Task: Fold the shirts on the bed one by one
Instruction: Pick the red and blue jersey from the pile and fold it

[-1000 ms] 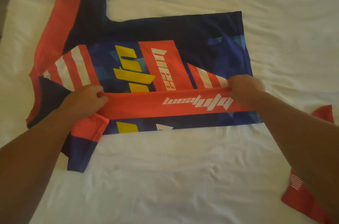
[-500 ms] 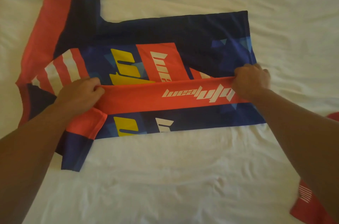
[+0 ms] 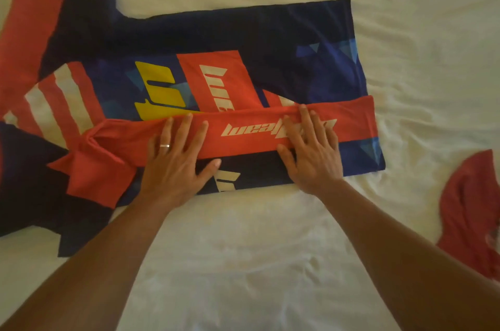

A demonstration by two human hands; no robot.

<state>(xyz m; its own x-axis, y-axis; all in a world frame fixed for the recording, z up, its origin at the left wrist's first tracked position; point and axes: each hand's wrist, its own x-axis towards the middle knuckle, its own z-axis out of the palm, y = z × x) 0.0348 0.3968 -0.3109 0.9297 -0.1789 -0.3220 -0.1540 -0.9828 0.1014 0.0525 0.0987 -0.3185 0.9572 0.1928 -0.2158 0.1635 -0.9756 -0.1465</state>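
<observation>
A navy, red and yellow sports shirt [image 3: 243,32] lies spread on the white bed [image 3: 243,263], its collar end toward the left. Its near side is folded over, so a red band with white lettering [image 3: 243,133] runs across the middle. My left hand [image 3: 178,157] lies flat on that band, fingers straight and spread, a ring on one finger. To its right, my right hand [image 3: 311,152] presses flat on the same band and covers part of the lettering. A red sleeve [image 3: 92,176] bunches at the fold's left end.
A second, red garment [image 3: 470,211] lies crumpled at the right edge of the bed. The shirt's far sleeve, red and navy [image 3: 29,19], stretches toward the top left corner. Wrinkled white sheet surrounds the shirt.
Both hands have let go of the pinched fold edge and moved inward. They now lie flat on the red band, and the fold rests on the shirt.
</observation>
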